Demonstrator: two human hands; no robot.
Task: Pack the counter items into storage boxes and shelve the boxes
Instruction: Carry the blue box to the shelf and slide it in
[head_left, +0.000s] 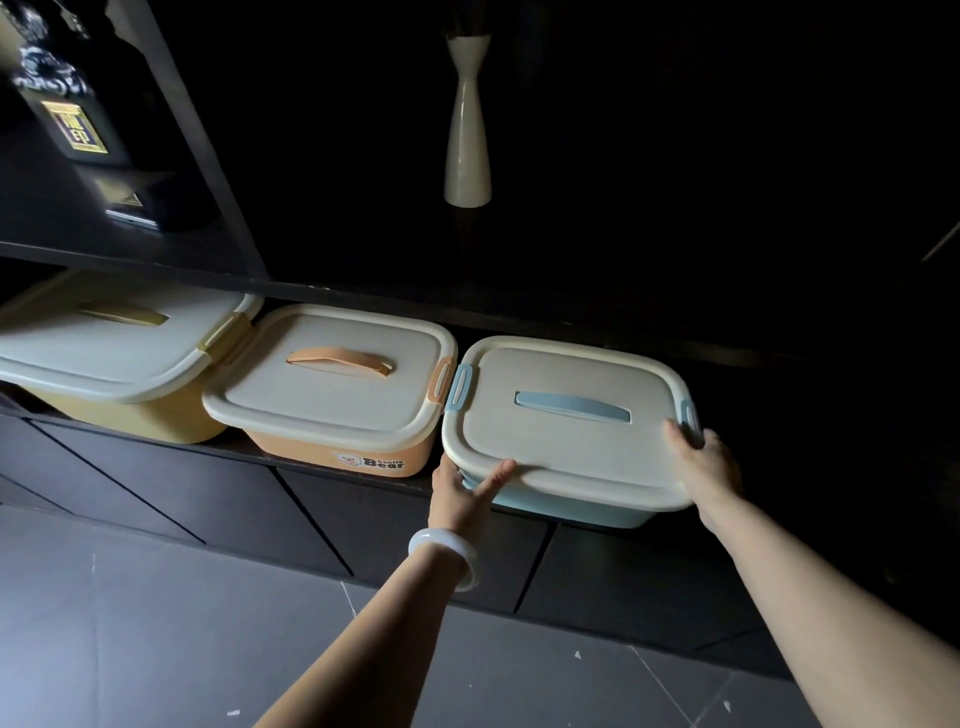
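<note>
Along the low dark shelf (332, 470) three lidded storage boxes sit in a row, and the person has both hands on the one at the right end, the blue storage box (566, 506). Its cream lid (566, 415) carries a flat blue handle (572, 406) and blue side clasps, and its front edge hangs slightly past the shelf lip. The left hand (460, 493), with a pale bangle (447, 556) on the wrist, grips the box's near left corner: the thumb lies on top of the lid rim while the other fingers curl underneath, out of sight. The right hand (701, 465) holds the near right corner, fingers (680, 434) wrapped over the lid edge just beside the right clasp. Touching the blue box on its left is the orange storage box (343, 452), printed with a bear logo and topped by an orange handle. Further left stands the larger yellow storage box (130, 415), close against the orange one. On the dim shelf above, a slim white vase (467, 145) stands upright, and a dark bottle with a yellow label (72, 124) stands at the far left. Grey floor tiles (156, 623) lie below the cabinet fronts.
</note>
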